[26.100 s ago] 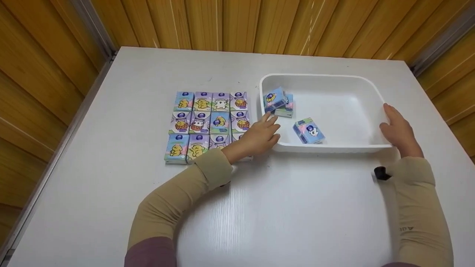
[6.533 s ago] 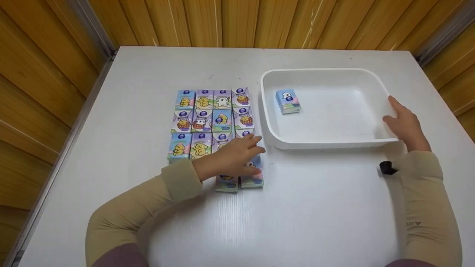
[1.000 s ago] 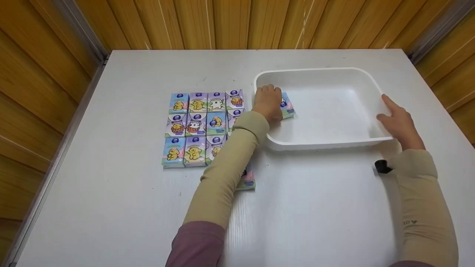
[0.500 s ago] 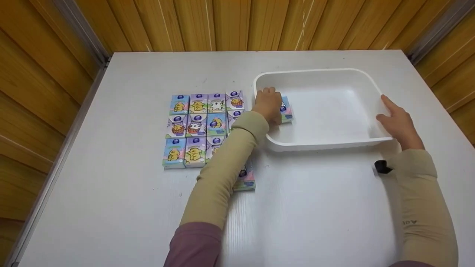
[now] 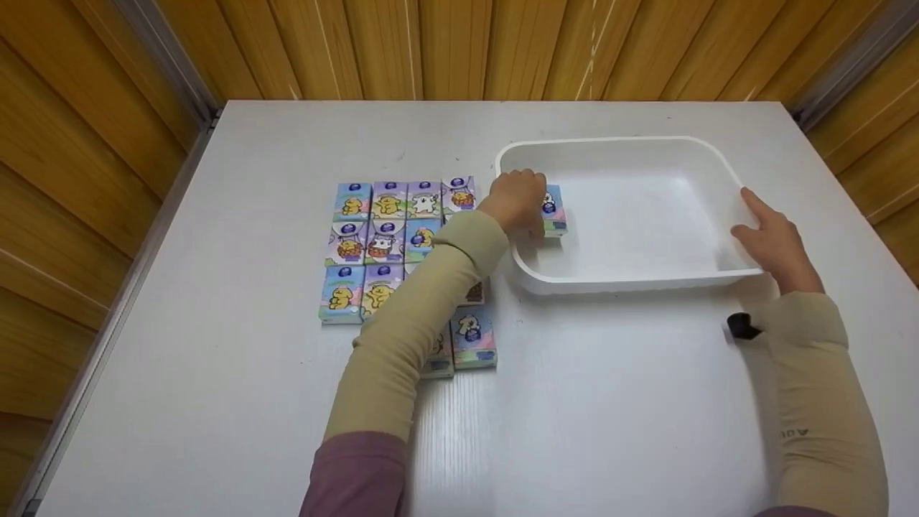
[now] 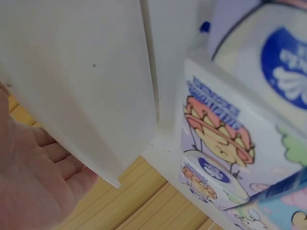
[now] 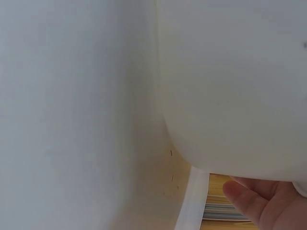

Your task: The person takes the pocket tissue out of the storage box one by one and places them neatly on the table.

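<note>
Inside the white plastic tray [image 5: 639, 280], at its left end, my left hand [image 5: 515, 201] holds a small blue-and-pink tissue packet [image 5: 553, 208] by its left side, fingers bent over it. The hand hides that side of the packet. In the left wrist view, my left fingers [image 6: 62, 163] show past the tray wall [image 6: 96, 105]. My right hand [image 5: 775, 240] grips the tray's right rim near the front corner, thumb inside. Left of the tray, similar tissue packets [image 5: 344, 291] lie face up in tight rows, partly covered by my left forearm.
A tissue packet [image 5: 474, 337] at the rows' near right corner has another beside it, half under the sleeve. A black wrist camera [image 5: 743, 327] sits on my right cuff. The white table [image 5: 610, 402] ends at a wood-panelled wall [image 5: 459, 50].
Since the oldest frame, two packets have left the tray and begun a front row. My left hand then came back into the tray onto the last packet, which has since turned slightly straighter.
</note>
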Demonstrator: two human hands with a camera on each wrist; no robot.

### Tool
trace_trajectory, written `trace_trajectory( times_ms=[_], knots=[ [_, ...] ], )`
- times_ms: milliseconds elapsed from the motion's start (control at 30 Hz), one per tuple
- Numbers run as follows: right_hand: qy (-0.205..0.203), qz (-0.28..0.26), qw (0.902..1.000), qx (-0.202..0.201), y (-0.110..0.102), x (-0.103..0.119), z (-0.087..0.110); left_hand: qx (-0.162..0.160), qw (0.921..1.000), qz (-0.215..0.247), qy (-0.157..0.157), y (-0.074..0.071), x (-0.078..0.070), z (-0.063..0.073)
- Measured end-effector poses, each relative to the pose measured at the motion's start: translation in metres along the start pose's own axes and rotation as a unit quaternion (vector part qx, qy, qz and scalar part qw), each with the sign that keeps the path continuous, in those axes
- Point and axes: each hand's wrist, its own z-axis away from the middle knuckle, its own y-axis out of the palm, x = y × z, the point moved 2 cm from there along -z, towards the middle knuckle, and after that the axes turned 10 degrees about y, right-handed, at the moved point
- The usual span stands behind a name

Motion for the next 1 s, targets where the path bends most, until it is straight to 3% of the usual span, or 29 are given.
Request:
trace_trajectory(
  times_ms=[200, 467, 733, 1000],
  knots=[
    [-0.001, -0.002, 1.0, 0.0, -0.002, -0.001, 0.0, -0.004, 0.9998, 0.014, 0.016, 0.0, 0.003, 0.007],
    [0.009, -0.003, 1.0, 0.002, -0.001, -0.001, 0.0, -0.042, 0.9965, 0.063, 0.035, 0.001, 0.01, 0.023],
    [0.01, -0.002, 0.9999, 0.004, -0.001, 0.0, 0.0, -0.078, 0.9883, 0.115, 0.063, 0.002, 0.017, 0.055],
    [0.007, 0.0, 1.0, 0.003, 0.0, 0.001, 0.0, -0.091, 0.9794, 0.164, 0.075, 0.006, 0.024, 0.089]
  ],
)
